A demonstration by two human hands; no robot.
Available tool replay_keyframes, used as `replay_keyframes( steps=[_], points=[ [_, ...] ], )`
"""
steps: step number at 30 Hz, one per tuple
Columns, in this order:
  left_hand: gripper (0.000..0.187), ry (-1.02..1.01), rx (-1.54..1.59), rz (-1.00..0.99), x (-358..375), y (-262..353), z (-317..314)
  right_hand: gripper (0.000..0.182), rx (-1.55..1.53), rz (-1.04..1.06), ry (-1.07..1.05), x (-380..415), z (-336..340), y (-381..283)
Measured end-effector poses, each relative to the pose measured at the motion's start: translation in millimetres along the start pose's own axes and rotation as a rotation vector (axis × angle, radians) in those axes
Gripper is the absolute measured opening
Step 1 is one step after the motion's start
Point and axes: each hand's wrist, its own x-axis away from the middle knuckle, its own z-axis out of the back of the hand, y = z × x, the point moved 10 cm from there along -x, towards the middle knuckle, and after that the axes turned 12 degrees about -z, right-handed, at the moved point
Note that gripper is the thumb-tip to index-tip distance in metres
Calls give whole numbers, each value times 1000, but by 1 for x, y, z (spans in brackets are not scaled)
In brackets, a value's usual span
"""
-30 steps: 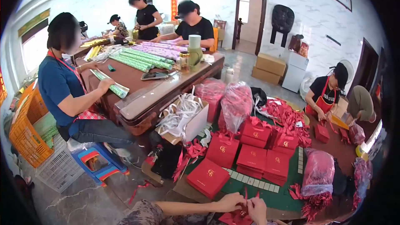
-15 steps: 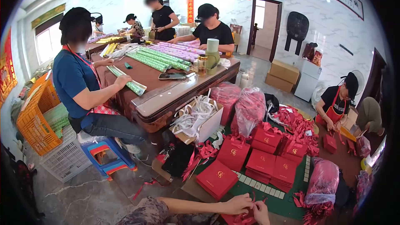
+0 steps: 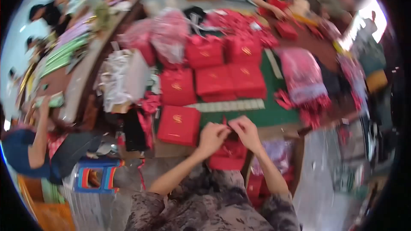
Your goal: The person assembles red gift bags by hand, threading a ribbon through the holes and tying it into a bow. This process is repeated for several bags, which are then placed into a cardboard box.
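Observation:
My left hand (image 3: pixel 213 137) is closed, thumb and fingers pinched on a red ribbon (image 3: pixel 224 121). Facing it, my right hand (image 3: pixel 245 133) pinches the same ribbon, and the fingertips of both hands almost meet. Below them, in front of my lap, is a red paper gift bag (image 3: pixel 227 157) that the hands partly cover. To the left of my left hand lies a stack of flat red bags (image 3: pixel 179 125) with a gold logo. Blur hides the exact shape of the ribbon.
More red bags (image 3: pixel 214 82) stand on the green mat (image 3: pixel 278 116) beyond my hands. A plastic-wrapped red bundle (image 3: pixel 302 75) lies to the right. An open carton (image 3: pixel 295 162) is beside my right forearm. A box of white ribbons (image 3: pixel 122 79) stands left. Several people work around.
My view has swung down and to the right, so my lap, both forearms and the carton now show. Both hands are still at the ribbon, over the red bag.

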Motion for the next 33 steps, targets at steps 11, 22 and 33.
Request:
replay_keyframes(
  steps=[11, 22, 33],
  points=[
    [18, -37, 298, 334, 6, -39, -14, 23, 253, -391, 297, 16, 73, 73],
    [14, 4, 671, 446, 14, -60, -43, 16, 244, -309, 371, 14, 43, 66],
    [18, -83, 698, 457, 11, -46, -56, 22, -228, -259, 139, 28, 9, 33]
  ],
)
